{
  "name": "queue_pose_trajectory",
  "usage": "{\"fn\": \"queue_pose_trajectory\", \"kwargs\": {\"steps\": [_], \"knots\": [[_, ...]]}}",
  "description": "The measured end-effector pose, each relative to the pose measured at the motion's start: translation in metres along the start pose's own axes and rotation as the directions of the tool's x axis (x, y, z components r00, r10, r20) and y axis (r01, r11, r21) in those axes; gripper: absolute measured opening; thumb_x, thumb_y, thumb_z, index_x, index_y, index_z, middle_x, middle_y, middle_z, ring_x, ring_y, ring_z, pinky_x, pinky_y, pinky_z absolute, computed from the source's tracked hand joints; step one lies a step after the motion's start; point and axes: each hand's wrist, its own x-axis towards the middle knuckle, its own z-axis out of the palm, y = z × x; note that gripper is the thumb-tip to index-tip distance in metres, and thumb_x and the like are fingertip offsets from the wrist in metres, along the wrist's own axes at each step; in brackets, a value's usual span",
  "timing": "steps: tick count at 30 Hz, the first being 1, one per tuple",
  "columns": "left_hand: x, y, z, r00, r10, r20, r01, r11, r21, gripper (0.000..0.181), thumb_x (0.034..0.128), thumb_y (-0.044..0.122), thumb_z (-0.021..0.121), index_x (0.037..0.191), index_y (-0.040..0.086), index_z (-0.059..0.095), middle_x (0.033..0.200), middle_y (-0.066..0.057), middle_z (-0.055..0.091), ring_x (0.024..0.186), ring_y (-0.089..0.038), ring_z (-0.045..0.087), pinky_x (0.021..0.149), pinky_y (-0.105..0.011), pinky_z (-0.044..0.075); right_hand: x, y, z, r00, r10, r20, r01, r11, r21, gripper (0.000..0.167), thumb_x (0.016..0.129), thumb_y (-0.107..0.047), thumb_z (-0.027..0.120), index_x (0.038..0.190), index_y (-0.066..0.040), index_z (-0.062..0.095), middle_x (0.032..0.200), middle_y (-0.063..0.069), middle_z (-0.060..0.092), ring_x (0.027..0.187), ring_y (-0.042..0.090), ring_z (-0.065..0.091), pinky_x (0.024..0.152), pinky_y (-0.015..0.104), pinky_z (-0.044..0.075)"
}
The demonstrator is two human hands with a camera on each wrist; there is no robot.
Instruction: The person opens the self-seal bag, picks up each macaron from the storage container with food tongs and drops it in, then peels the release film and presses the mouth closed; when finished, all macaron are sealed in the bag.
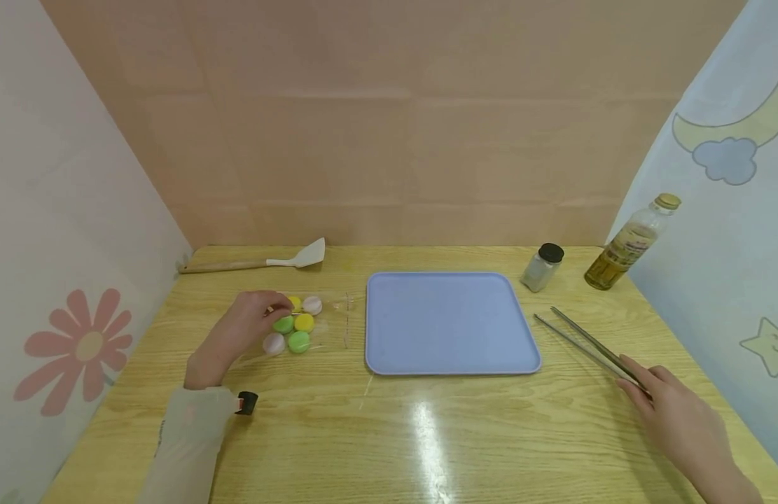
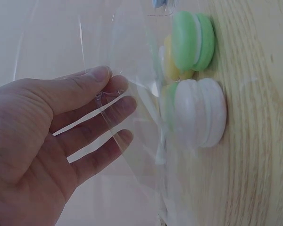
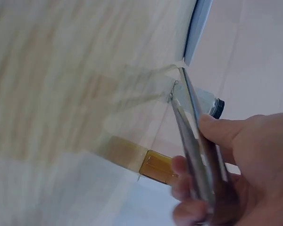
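My left hand [image 1: 246, 325] pinches clear plastic packaging [image 2: 114, 129] between thumb and forefinger, the other fingers loosely bent behind the film. Under or beside this plastic lie several macarons: green ones [image 1: 299, 341], yellow ones [image 1: 304, 323] and pale pinkish-white ones [image 1: 274, 344]. In the left wrist view a green macaron [image 2: 193, 41] and a pale one [image 2: 200, 113] stand close to the fingertips. On the right, my right hand [image 1: 685, 420] grips long metal tongs [image 1: 592, 342], whose tips are apart with nothing between them.
A blue tray [image 1: 452, 322] lies mid-table. Behind its right corner stands a clear jar [image 1: 538, 271] with a black lid, beside a bottle [image 1: 627, 245] of amber liquid. A spatula [image 1: 237, 264] with a wooden handle lies at the back left. Walls bound the table.
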Motion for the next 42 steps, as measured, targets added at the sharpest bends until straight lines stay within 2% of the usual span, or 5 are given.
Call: {"fn": "queue_pose_trajectory", "kwargs": {"steps": [9,21,30,35,42], "knots": [[0.001,-0.003,0.002,0.999,-0.033,0.016,0.033,0.999,0.004,0.008,0.0943,0.003,0.071,0.1,0.0,0.076,0.095,-0.006,0.073,0.08,-0.019,0.064,0.072,-0.04,0.055,0.013,0.002,-0.007,0.967,0.051,0.251,-0.057,0.998,0.016,0.053,0.097,-0.028,0.071,0.133,0.009,0.058,0.096,0.032,0.068,0.066,0.029,0.061,0.05,0.04,0.041],[0.001,-0.003,0.003,0.999,-0.038,0.014,0.038,0.999,-0.016,0.009,0.0946,0.004,0.071,0.1,0.001,0.076,0.096,-0.005,0.073,0.08,-0.018,0.064,0.072,-0.04,0.055,0.021,-0.008,-0.007,0.953,0.073,0.293,-0.061,0.997,-0.049,0.061,0.089,-0.031,0.078,0.13,0.01,0.058,0.108,0.035,0.063,0.089,0.053,0.063,0.057,0.056,0.051],[0.001,-0.002,0.002,0.998,-0.063,0.029,0.063,0.998,-0.016,0.012,0.0943,0.003,0.071,0.105,-0.001,0.075,0.098,-0.008,0.073,0.086,-0.022,0.067,0.074,-0.042,0.056,0.038,-0.113,-0.013,0.979,-0.181,0.095,0.167,0.975,0.144,0.038,0.096,-0.019,0.072,0.129,0.0,0.066,0.1,0.01,0.072,0.079,0.024,0.069,0.058,0.039,0.055],[-0.001,-0.001,0.001,0.993,-0.094,0.064,0.096,0.995,-0.033,0.017,0.0951,0.005,0.07,0.109,-0.002,0.074,0.101,-0.009,0.073,0.092,-0.026,0.067,0.08,-0.046,0.055,0.045,-0.169,0.002,0.93,-0.366,0.034,0.349,0.908,0.232,0.032,0.094,-0.016,0.074,0.125,-0.007,0.071,0.092,-0.008,0.07,0.075,0.006,0.065,0.058,0.025,0.051],[0.0,0.0,0.001,0.991,-0.091,0.096,0.094,0.995,-0.032,0.022,0.0945,0.009,0.071,0.113,-0.003,0.073,0.108,-0.013,0.072,0.1,-0.031,0.066,0.084,-0.05,0.054,0.051,-0.219,0.023,0.859,-0.498,0.12,0.402,0.8,0.447,0.028,0.1,-0.015,0.066,0.125,-0.003,0.069,0.092,-0.008,0.069,0.076,0.0,0.06,0.06,0.021,0.051]]}}
